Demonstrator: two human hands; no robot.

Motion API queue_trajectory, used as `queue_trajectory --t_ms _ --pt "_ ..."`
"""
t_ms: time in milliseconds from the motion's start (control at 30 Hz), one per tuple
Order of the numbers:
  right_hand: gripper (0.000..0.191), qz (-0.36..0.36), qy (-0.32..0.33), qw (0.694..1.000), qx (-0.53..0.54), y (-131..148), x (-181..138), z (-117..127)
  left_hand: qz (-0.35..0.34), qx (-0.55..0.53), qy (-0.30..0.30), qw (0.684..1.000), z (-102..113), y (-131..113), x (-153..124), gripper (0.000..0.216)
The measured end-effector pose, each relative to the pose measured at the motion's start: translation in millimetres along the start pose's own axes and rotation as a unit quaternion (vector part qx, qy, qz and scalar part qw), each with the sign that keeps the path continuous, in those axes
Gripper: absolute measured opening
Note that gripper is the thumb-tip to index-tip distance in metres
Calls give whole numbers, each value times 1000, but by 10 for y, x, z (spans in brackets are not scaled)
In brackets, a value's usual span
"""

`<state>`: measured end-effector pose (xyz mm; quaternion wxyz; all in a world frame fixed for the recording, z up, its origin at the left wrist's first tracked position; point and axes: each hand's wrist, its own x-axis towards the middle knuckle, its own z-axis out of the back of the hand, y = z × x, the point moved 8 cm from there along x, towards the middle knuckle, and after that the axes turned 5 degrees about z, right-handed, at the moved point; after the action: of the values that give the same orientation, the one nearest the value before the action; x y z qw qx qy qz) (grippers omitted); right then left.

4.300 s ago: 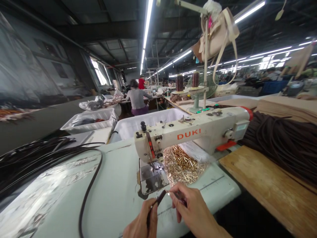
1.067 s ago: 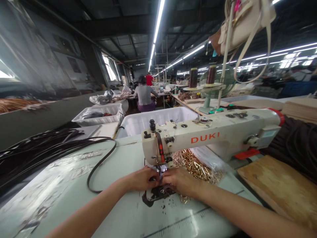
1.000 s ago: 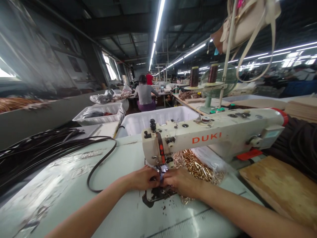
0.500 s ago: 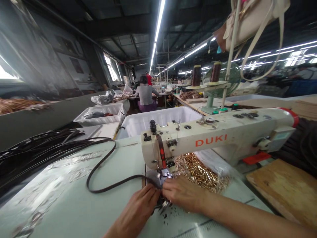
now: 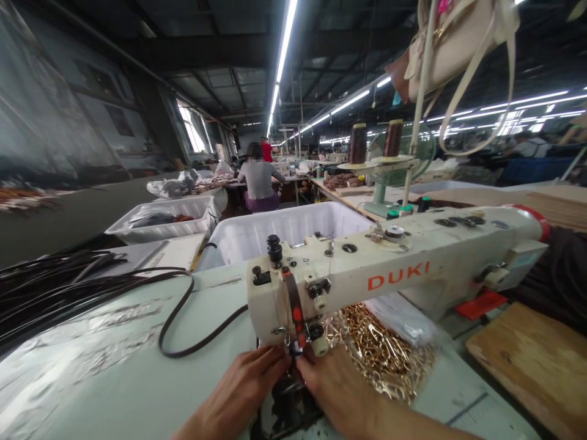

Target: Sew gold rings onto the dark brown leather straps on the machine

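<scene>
Here, thin dark strap [image 5: 192, 342], glinting chain pile [image 5: 380, 348]

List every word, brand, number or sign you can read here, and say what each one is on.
"DUKI": orange-red capitals on the front of the sewing machine arm.
Ruler marks on the near edge of the table: too faint, no numbers readable.
Small panel at the machine's right end: too blurred to read.
Walls and far benches: no readable text.
</scene>
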<state>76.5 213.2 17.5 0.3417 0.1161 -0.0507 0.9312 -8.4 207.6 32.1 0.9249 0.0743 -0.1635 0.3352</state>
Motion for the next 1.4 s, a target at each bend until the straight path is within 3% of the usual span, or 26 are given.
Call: queue_trajectory --t_ms 167,367,733,867,1067,1400 --pt "14 -17 -15 999 -24 3 -13 5 -13 43 -63 997 -4 -16 -58 26" --pt "6 35 9 999 -7 57 10 -108 -5 16 -86 996 111 -22 -20 29" --pt "16 0 13 1000 11 -27 -5 -155 -3 39 -99 994 113 -32 -49 33" --pt "17 -17 13 999 27 -37 15 -114 9 8 -96 995 105 -17 -47 34" --pt "11 -32 13 999 42 -57 34 -77 11 -58 -45 997 -9 67 -89 38" --pt "17 -26 6 1000 3 -62 -5 -174 18 -41 -22 999 -21 7 -55 36"
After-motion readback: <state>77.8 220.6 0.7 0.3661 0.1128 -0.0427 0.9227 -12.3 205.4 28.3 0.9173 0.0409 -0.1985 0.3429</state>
